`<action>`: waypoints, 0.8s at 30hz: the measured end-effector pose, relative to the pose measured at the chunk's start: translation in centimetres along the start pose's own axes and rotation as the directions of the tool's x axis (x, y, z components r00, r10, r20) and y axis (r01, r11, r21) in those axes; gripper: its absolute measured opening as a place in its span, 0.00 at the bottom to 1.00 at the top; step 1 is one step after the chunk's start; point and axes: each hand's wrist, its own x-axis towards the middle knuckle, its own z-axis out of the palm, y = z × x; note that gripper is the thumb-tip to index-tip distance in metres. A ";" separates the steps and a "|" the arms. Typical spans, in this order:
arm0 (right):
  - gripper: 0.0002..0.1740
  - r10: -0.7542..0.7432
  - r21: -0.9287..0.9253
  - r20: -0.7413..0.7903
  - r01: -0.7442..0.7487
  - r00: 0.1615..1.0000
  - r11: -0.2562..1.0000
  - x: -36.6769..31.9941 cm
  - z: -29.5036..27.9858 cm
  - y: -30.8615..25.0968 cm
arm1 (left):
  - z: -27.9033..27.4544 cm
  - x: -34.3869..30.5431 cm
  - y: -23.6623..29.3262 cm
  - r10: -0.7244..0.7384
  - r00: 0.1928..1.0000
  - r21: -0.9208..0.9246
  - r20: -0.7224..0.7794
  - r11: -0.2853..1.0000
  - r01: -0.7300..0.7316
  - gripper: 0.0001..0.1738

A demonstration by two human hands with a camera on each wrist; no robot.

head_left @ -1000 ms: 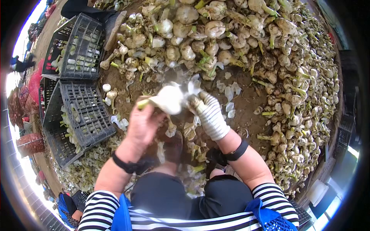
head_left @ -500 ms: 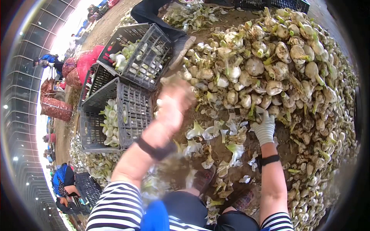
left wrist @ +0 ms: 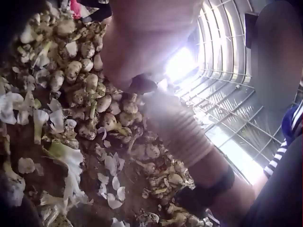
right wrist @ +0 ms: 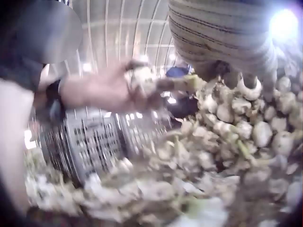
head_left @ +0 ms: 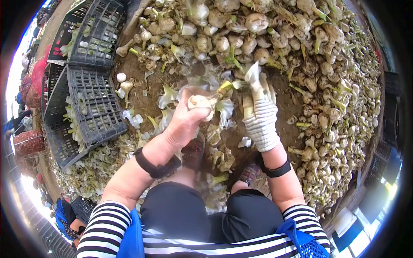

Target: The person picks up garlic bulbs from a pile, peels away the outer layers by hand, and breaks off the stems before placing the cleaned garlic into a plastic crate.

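Note:
The bare left hand (head_left: 186,118) grips a garlic bulb (head_left: 200,102), its stem (head_left: 223,89) pointing toward the right hand. In the right wrist view the bulb (right wrist: 143,78) is blurred in the left hand (right wrist: 106,87). Beside it, the gloved right hand (head_left: 260,118) pinches a pale piece of garlic skin (head_left: 253,74) between thumb and fingers, which point away from the body. The left wrist view has the left hand (left wrist: 147,42) large at the top, hiding the bulb, and the striped glove (left wrist: 177,125) below it.
A large garlic pile (head_left: 327,103) spreads ahead and to the right. Black crates (head_left: 95,105) holding garlic stand at the left. Loose skins (head_left: 167,96) litter the brown ground between hands and pile. Another person (head_left: 69,219) is at lower left.
Since half a second ago, the left hand has come back from near the crates and the right hand from the pile's edge; they are together at a bulb. The head view has shifted.

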 end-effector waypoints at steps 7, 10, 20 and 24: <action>0.25 -0.320 0.133 -0.009 0.318 0.947 0.939 -0.4 1.5 -3.3 | 1.5 -2.3 0.4 0.021 0.999 0.187 0.037 0.982 -0.027 0.27; 0.27 -0.264 -0.024 -0.170 0.264 0.949 0.964 -0.2 1.6 -1.4 | 0.0 -2.3 -0.3 0.018 1.000 0.258 0.014 0.966 -0.021 0.31; 0.34 -0.484 0.132 0.115 0.469 0.868 0.873 -1.4 -0.1 -3.2 | -0.2 -2.5 -0.2 -0.197 0.980 0.131 -0.020 0.971 0.198 0.35; 0.34 -0.473 0.070 0.180 0.469 0.862 0.881 -1.6 0.4 -3.0 | -0.5 -2.6 -0.5 -0.168 0.986 0.230 0.016 0.960 0.160 0.38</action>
